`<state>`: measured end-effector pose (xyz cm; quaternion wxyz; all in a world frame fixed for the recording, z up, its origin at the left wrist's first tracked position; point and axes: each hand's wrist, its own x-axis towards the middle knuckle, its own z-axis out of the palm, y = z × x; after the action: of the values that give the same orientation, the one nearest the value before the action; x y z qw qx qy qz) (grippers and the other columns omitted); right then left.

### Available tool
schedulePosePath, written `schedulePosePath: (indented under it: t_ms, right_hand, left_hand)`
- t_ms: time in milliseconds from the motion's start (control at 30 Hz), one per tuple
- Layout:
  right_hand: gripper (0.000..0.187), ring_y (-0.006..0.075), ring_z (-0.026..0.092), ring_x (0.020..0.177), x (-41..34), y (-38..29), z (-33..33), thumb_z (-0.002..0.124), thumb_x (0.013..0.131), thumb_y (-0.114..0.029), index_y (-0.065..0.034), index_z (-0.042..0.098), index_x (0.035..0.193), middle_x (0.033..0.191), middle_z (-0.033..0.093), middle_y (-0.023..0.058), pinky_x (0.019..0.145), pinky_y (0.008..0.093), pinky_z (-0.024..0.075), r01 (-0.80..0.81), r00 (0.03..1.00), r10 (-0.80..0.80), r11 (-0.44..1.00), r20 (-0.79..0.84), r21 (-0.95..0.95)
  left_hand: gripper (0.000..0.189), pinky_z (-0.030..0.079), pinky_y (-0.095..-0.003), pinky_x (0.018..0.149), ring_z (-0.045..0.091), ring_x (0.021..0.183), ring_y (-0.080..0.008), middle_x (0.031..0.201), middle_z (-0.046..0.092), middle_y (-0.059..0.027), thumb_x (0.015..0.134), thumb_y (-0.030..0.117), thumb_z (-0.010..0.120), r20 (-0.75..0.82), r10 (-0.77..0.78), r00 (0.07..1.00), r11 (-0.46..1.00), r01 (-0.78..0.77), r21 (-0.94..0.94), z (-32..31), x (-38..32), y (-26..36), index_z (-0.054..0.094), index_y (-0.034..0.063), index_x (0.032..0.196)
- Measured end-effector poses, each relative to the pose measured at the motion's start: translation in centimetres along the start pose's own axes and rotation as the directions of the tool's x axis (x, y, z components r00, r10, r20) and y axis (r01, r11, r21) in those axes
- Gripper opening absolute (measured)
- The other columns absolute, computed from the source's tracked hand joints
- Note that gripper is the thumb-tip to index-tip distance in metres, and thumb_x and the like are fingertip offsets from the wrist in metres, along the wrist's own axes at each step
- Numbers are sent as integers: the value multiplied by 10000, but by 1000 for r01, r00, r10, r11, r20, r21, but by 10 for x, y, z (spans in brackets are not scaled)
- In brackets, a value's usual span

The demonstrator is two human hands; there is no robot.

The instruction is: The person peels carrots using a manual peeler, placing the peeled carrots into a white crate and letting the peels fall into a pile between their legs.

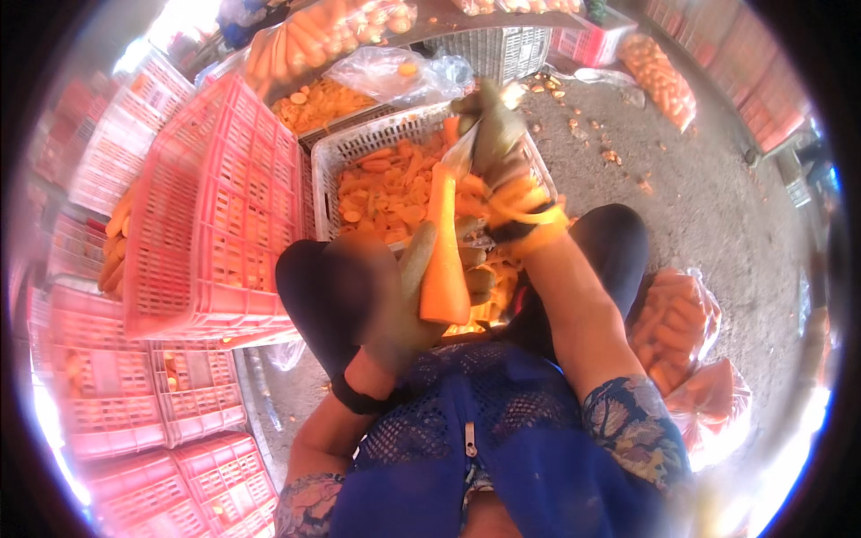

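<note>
A large peeled carrot [445,282] lies in my gloved left hand [413,296], its thick end towards me and its narrow end pointing away. The fingers wrap around its right side. My gloved right hand [496,144] grips a knife-like blade [464,149] just beyond the narrow end; motion blur hides its exact shape, and I cannot tell whether it touches the carrot. Beneath both hands stands a whitish plastic crate [323,202] holding orange peelings and carrot pieces [387,195]. More peelings [494,309] show between my knees.
A tall pink plastic crate [202,215] rises close on the left, with stacked pink crates [107,383] behind it. Bagged carrots [303,44] lie beyond the crate. On the right floor are carrot bags [672,329] and scattered scraps [611,157]. A grey crate [501,54] stands at the back.
</note>
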<state>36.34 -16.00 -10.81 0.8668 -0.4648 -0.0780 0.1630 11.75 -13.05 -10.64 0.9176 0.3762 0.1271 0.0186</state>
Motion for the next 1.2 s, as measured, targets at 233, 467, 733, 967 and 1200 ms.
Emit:
schedulePosePath:
  t_ms: [233, 467, 733, 967, 1200]
  right_hand:
    - [411, 122, 509, 539, -73, -43, -2, 584, 1046, -426, -43, 643, 912, 788, 666, 95, 489, 271, 417, -35, 995, 41, 997, 90, -64]
    - [298, 149, 561, 528, -132, -11, 12, 584, 1056, -325, -61, 621, 922, 756, 668, 108, 489, 276, 446, -44, 960, 67, 995, 270, -87]
    - [406, 191, 586, 639, 17, 4, 8, 679, 976, -397, 6, 677, 922, 790, 697, 117, 628, 340, 486, 93, 992, -90, 995, -84, 42]
    - [394, 128, 539, 573, -99, -39, 5, 569, 1056, -389, -40, 646, 892, 710, 639, 85, 544, 284, 435, 5, 960, 32, 991, 278, -130]
    - [284, 145, 601, 637, -98, -6, 10, 678, 1010, -328, -56, 675, 928, 759, 647, 50, 569, 313, 482, -116, 975, 136, 986, 178, -119]
  left_hand:
    - [593, 579, -408, 961, 672, 1114, -258, 1240, 677, -136, 1098, 456, 479, -34, 324, 946, 912, -302, 277, -6, -5, 21, 519, -35, 1426]
    - [591, 584, -389, 924, 675, 1075, -219, 1224, 673, -114, 1101, 496, 451, -60, 216, 975, 972, -220, -86, -19, 31, -12, 528, 1, 1415]
    - [527, 580, -301, 824, 681, 985, -171, 1195, 673, -105, 1126, 411, 427, 222, 92, 971, 955, -23, -295, -3, 8, 5, 498, 21, 1472]
    - [526, 570, -307, 879, 654, 1018, -166, 1198, 669, -79, 1117, 424, 461, 119, 430, 895, 796, -438, 418, -19, 1, 4, 509, 30, 1463]
    - [483, 564, -273, 827, 644, 957, -112, 1145, 665, -49, 1135, 403, 425, -52, 2, 999, 987, -10, -158, -7, 14, -7, 554, 12, 1388]
